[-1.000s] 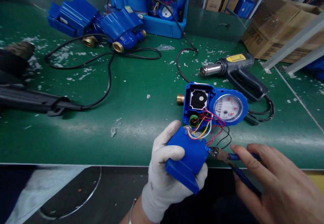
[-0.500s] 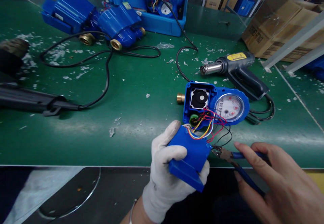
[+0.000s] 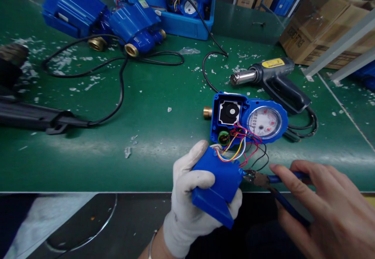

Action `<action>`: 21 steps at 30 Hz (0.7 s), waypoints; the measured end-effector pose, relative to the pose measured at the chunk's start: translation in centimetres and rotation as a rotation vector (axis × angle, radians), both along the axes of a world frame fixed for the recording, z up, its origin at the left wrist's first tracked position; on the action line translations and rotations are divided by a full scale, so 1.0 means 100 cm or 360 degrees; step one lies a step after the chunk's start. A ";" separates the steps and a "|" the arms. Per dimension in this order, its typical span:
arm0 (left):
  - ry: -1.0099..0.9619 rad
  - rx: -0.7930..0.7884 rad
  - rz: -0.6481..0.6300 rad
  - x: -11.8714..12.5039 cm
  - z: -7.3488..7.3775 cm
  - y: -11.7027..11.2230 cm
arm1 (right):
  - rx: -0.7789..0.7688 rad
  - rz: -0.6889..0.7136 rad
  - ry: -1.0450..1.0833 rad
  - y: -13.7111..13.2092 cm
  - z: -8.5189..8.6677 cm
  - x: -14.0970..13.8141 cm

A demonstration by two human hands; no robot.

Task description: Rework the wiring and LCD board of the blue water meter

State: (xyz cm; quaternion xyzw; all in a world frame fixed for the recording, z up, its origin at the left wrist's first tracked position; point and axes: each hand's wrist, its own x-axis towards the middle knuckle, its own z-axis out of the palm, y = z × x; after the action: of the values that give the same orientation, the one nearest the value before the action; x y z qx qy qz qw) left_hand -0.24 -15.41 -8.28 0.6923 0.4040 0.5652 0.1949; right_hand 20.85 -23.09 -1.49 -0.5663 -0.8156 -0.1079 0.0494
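Observation:
In a white glove, my left hand [image 3: 187, 196] grips a blue plastic cover [image 3: 219, 177], tilted over the bench's front edge. Red, yellow, white and black wires [image 3: 241, 145] run from the cover to an opened blue water meter [image 3: 213, 128] lying on the bench. The meter has a round dial [image 3: 265, 123], a black square part in its housing and a brass fitting [image 3: 208, 112] on its left. My bare right hand [image 3: 325, 200] is closed around the blue handles of a pair of pliers [image 3: 260, 179]. The jaws are at the cover's right corner; what lies between them is too small to make out.
A heat gun [image 3: 275, 77] lies behind the meter. Two more blue meters [image 3: 133, 24] and a blue bin [image 3: 187, 28] of parts stand at the back. A black tool [image 3: 35, 112] with a looping cable is at left, a cardboard box [image 3: 319, 28] at right. Plastic scraps litter the bench.
The view has shifted slightly. The cover has tilted a little in my left hand, its lower edge a bit lower. The plier jaws stay at the cover's corner.

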 end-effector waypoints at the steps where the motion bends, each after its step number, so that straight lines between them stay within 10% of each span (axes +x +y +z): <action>1: 0.0011 -0.0002 -0.0014 -0.001 0.001 0.000 | -0.0010 0.0015 -0.0017 0.000 0.000 0.002; 21: -0.0271 -0.0374 -0.0347 -0.007 -0.002 0.008 | -0.0043 0.0087 0.0079 0.003 -0.005 -0.006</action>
State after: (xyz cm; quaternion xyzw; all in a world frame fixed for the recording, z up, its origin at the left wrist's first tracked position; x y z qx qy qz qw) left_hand -0.91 -14.66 -8.48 0.6542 0.3719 0.5461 0.3680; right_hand 20.24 -22.78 -1.97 -0.5469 -0.8307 -0.0812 0.0648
